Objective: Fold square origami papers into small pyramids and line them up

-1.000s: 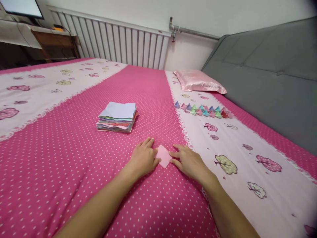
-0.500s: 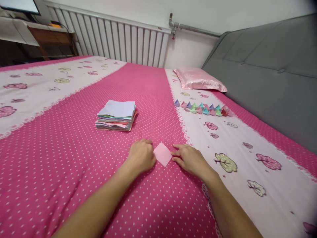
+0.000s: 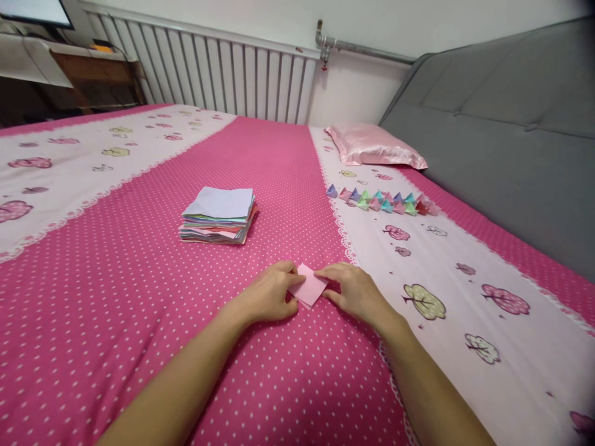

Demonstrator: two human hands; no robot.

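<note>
A small pink folded paper (image 3: 308,287) lies diamond-wise on the dotted pink bedspread (image 3: 297,384), its layers slightly parted at the lower edge. My left hand (image 3: 272,291) has its fingers closed on the paper's left corner, index finger on top. My right hand (image 3: 351,288) pinches the right side, its index finger over the upper right edge and thumb at the right corner. Beyond my left hand stands a stack of coloured paper sheets (image 3: 218,217), a pale blue one uppermost.
Rows of small folded paper pieces (image 3: 385,201) in several colours sit on the pale stripe at the right. Behind them are a pink satin pillow (image 3: 376,147) and a grey headboard (image 3: 502,118). A white radiator (image 3: 214,68) runs along the wall; a monitor (image 3: 37,12) stands far left.
My left index finger has come over onto the paper and my right fingers have moved further onto it. The paper has turned slightly and its layers now show apart.
</note>
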